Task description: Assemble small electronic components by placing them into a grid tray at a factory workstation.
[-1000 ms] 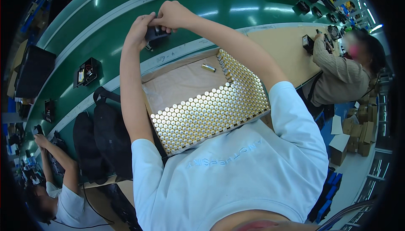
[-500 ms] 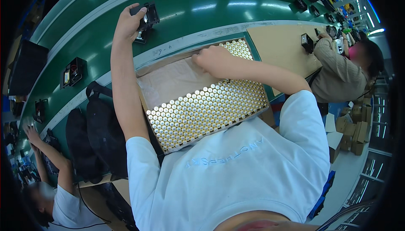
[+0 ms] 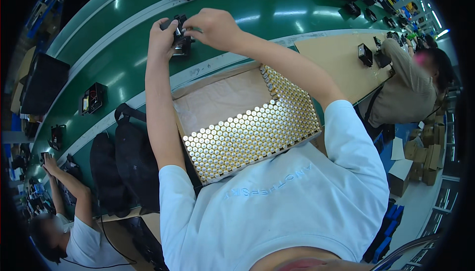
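My left hand (image 3: 162, 39) is closed round the near left side of a black plastic device housing (image 3: 182, 49) at the far side of the box, over the green bench. From the right my right hand (image 3: 213, 27) reaches to the same housing, thumb and fingers pinched together at its upper edge. A small silvery bit shows at those fingertips and looks like the end of a battery; most of it is hidden. Nearer me stands a shallow cardboard box (image 3: 217, 82) lined with brown paper, holding rows of upright gold-and-silver batteries (image 3: 247, 135). Its far left part is bare paper.
Black bags (image 3: 131, 159) lie left of the box. Other black housings (image 3: 93, 98) rest along the green bench (image 3: 126, 63). A co-worker (image 3: 403, 90) sits at right by a tan board (image 3: 341, 58); another (image 3: 74, 231) works at lower left.
My right hand has left the battery box and moved up and left to the housing in my left hand. The view has shifted slightly, with more of the far bench showing.
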Motion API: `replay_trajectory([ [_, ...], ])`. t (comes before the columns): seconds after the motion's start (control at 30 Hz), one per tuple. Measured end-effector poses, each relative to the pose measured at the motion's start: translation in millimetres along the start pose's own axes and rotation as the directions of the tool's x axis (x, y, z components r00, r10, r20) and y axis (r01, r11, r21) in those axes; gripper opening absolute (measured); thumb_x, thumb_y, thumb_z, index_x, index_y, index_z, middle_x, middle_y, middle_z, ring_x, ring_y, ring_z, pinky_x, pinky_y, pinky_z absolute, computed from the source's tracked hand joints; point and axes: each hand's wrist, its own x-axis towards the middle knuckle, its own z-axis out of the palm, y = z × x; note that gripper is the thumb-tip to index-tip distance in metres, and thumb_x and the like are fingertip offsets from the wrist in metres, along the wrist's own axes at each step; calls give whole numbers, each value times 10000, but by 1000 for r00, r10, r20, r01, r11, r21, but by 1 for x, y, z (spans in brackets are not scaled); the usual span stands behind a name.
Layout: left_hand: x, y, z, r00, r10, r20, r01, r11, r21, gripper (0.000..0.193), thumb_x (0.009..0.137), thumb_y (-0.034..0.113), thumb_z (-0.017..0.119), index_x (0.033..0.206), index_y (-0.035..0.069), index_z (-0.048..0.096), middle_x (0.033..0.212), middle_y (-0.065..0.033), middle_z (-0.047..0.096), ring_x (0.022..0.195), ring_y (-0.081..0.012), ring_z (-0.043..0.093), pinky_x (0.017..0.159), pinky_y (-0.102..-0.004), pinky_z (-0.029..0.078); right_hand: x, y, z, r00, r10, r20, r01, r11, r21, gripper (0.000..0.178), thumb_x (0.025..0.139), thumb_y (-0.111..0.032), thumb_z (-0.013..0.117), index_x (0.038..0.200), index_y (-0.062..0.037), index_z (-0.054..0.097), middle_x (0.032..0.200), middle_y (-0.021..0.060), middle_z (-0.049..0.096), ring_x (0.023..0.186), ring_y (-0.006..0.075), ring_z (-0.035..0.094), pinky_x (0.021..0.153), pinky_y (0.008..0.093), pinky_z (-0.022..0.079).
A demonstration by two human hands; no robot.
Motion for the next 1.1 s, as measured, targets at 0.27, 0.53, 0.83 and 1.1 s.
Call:
replay_trajectory([
  [0.27,4,-2,-3,999,-26,-41,24,999,-44,555,890,134,711,1319,-53,412,1174,-241,534,945,-288,621,733,-354,576,-7,3,22,995,16,100,-12,999,-41,282,813,-175,725,1092,-137,711,888,49,704,791,221,653,721,307,521],
  [0.53,7,-5,-4,999,-12,-39,8,993,-114,667,831,26,737,1370,-11,348,1169,-251,515,926,-300,635,733,-364,586,-29,13,-47,922,203,331,-207,978,-24,275,825,-215,638,1051,-63,677,920,87,708,786,275,677,724,387,544],
  [0.83,3,-3,-8,996,45,77,-52,994,96,704,782,-39,738,1368,41,356,1163,-258,513,857,-279,656,704,-348,590,-71,-21,-120,489,630,603,-327,773,-543,242,766,-239,702,810,-2,695,761,163,687,675,335,676,597,411,557],
  [1.1,9,-7,-6,999,27,43,-28,999,36,686,781,-39,734,1358,30,369,1163,-255,511,864,-278,650,708,-334,584,-83,-18,-109,504,675,539,-321,726,-609,216,739,-201,714,813,1,705,749,170,695,650,334,677,607,416,562],
])
